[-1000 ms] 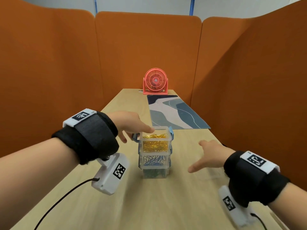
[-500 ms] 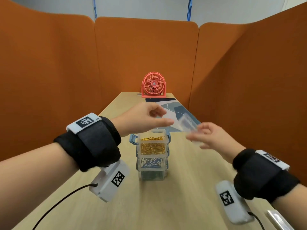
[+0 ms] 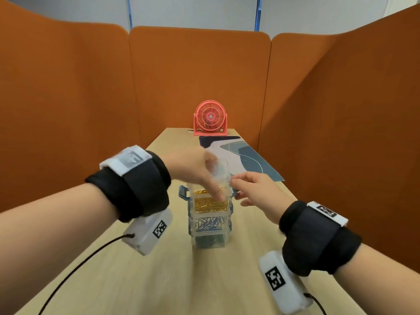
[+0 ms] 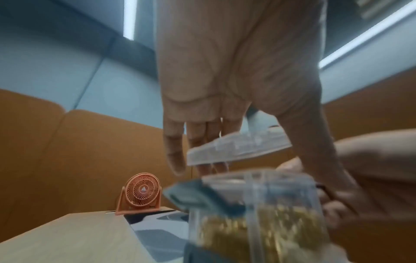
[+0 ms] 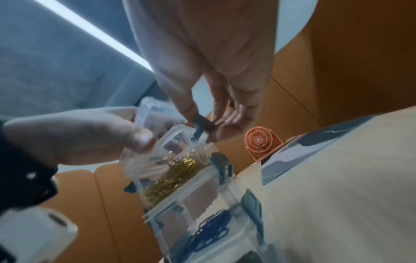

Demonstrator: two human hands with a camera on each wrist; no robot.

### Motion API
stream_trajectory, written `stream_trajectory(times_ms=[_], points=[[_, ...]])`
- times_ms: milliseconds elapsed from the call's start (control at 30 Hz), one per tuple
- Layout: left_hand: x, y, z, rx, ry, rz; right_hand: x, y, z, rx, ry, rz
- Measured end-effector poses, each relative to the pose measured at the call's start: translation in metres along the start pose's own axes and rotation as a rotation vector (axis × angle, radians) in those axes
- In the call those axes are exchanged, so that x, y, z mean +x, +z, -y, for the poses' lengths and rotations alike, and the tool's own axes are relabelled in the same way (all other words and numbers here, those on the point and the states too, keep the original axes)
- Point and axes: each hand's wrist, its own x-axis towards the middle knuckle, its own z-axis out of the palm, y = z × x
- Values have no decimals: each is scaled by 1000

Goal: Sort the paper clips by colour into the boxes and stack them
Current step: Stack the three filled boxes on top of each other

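Three clear boxes stand stacked on the wooden table: gold clips in the top box, blue clips in the middle box, dark green clips in the bottom box. My left hand holds a clear lid tilted just above the open top box; in the left wrist view the lid sits between thumb and fingers. My right hand is at the top box's right side, where thumb and fingers pinch its blue latch.
A red desk fan stands at the table's far end, with a blue patterned mat in front of it on the right. Orange partition walls close in three sides. A black cable hangs from my left wrist camera.
My right hand lifted the clear lid from the table's right side and passed it over. The left hand now holds it above the top box, and the right hand has dropped to the latch.
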Motion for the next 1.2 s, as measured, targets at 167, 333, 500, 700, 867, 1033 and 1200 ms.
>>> stream_trajectory(times_ms=[167,333,500,700,867,1033,1200], points=[[2,25,0,27,-18,-21,-1,0,-5,122,141,27],[1,33,-1,37,-22,-67,-8,-2,0,143,128,-11],[0,35,-2,43,-29,-91,-12,7,16,212,107,-53],[-1,36,-1,-24,-31,-99,-16,8,21,152,93,-55],[-2,39,5,-93,-56,-91,-18,14,21,118,131,-42],[-3,41,9,-90,-48,-76,-16,18,21,-63,77,-126],[-3,43,9,-107,-55,-101,-9,30,20,-362,3,-210]])
